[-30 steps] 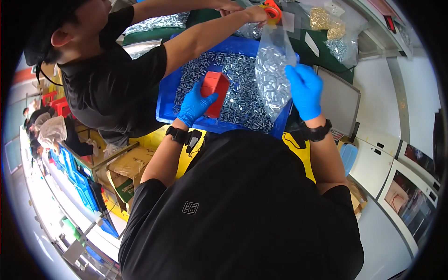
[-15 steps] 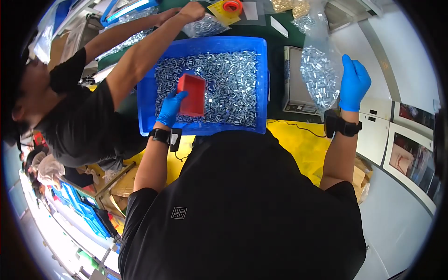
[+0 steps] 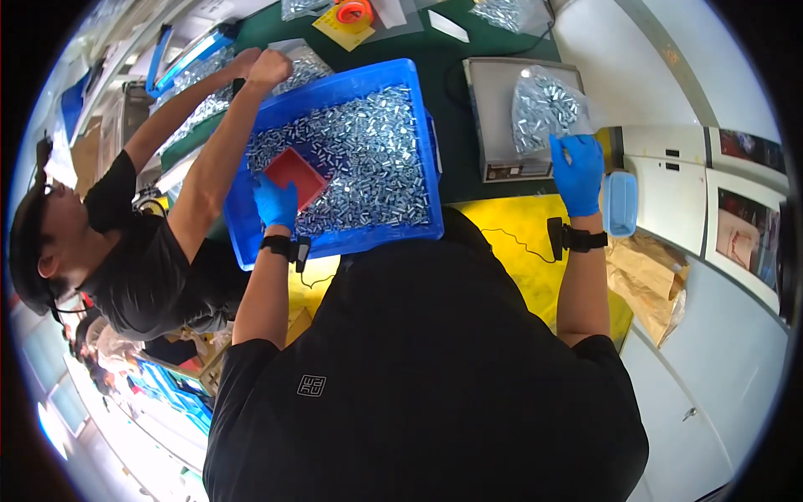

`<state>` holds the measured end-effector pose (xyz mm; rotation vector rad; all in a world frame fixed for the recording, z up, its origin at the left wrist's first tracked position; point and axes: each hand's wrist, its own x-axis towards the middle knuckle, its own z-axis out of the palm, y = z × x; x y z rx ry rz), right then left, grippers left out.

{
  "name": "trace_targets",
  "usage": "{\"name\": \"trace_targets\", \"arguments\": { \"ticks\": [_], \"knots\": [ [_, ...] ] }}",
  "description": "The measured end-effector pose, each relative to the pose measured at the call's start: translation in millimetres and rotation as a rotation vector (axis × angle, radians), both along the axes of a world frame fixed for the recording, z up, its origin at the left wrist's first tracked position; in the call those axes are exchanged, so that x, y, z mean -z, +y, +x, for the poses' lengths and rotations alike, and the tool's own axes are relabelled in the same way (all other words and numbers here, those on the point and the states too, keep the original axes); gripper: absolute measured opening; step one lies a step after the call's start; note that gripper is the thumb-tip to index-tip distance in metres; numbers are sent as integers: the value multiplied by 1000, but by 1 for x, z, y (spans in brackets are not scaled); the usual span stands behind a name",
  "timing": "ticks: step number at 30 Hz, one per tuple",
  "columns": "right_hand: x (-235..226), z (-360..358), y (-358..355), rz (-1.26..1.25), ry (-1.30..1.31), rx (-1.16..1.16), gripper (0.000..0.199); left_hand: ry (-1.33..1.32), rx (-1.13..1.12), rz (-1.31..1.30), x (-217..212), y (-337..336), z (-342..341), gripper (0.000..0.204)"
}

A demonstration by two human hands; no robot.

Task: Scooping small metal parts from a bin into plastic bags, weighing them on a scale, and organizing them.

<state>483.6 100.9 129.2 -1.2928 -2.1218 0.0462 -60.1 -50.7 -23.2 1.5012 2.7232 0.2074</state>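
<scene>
My left hand, in a blue glove, grips the near left edge of a red rectangular box. The box is tilted over the small shiny metal cylinders that fill the blue bin. On the right, a clear plastic bag of similar metal pieces rests on a flat-topped metal device. My blue-gloved right hand is at the bag's near edge, with thumb and finger curled together against it. The fingertips' hold on the thin plastic is hard to see.
A person's forearms reach across from the left, close to the bin. Behind the bin lie an orange tape roll on yellow paper and another bag of metal pieces. A light blue container stands beyond my right wrist.
My right hand has come down and left, and the bag that hung beside it now rests on the metal device. The red box in my left hand has turned. The whole view has shifted.
</scene>
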Motion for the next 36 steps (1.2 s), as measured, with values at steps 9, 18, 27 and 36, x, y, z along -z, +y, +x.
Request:
{"name": "trace_targets", "arguments": {
  "ticks": [9, 18, 27, 36],
  "knots": [
    [-13, 13, -4, -165, 140, 7, 11, -548, 885, -136, -29, 71, 153, 50],
    [-32, 56, -10, -99, 416, 257, 18, -466, 973, -345, -20, 54, 163, 72],
    [-15, 76, -32, -173, 548, 320, 18, -956, 630, -739, -19, 42, 150, 58],
    [-17, 66, -34, -110, 366, 182, 20, -1410, 163, -663, -55, 66, 116, 26]
  ]
}}
